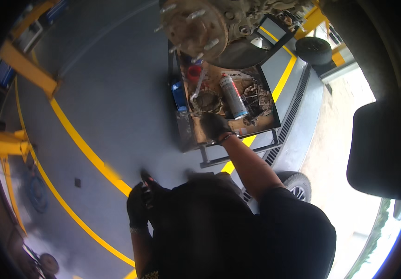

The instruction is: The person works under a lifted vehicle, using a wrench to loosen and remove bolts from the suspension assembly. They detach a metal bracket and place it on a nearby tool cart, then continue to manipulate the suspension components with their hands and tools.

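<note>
My right hand (pixel 215 126), in a black glove, reaches over the near part of a metal tool cart (pixel 275 122) lined with cardboard. Its fingers blend into dark, greasy parts there, so their grip is hidden. Just beyond it lies a spray can (pixel 233 96) with a red top and blue base, on its side. A long metal wrench (pixel 199 83) rests to the can's left, near a red round container (pixel 194 72). Down beside my left side, my left hand (pixel 138 204), also gloved in black, is curled around something small I cannot make out.
A rusty wheel hub (pixel 195 29) with studs hangs above the cart's far end. A blue container (pixel 178 96) sits at the cart's left side. Yellow lift arms (pixel 28 67) stand at left. A tyre (pixel 314 50) is at back right, a floor grate (pixel 284 132) beside the cart.
</note>
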### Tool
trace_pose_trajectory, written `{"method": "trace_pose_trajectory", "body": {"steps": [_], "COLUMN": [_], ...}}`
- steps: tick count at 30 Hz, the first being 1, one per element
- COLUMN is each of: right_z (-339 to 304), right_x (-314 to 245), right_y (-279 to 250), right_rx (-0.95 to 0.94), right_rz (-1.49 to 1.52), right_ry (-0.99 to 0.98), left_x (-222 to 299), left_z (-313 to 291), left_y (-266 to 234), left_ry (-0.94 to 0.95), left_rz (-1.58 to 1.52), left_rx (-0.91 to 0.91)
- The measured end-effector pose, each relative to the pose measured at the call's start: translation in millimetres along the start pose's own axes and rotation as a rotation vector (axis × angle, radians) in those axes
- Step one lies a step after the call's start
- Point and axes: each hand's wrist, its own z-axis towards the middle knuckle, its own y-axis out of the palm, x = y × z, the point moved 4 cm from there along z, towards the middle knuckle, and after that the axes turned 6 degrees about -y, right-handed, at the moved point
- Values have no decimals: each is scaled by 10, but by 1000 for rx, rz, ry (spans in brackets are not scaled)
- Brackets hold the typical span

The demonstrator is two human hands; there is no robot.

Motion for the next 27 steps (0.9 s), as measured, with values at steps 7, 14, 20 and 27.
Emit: {"method": "trace_pose_trajectory", "body": {"steps": [7,14,20,27], "right_z": [-375,-1047,-1147,-452], "right_x": [325,95,588,788], "right_y": [-477,-399,-984,-2873], "right_rx": [462,774,1305,1218], "right_rz": [577,1254,1134,718], "right_ry": [795,1083,970,690], "left_x": [980,2557,3606,5050], "left_z": [957,1946,2037,1900], "left_y": [-703,-31,1525,2784], "left_ry": [-3,412,762,1310], "left_rz": [288,476,520,557], "left_rx": [-204,-328,-366,-620]}}
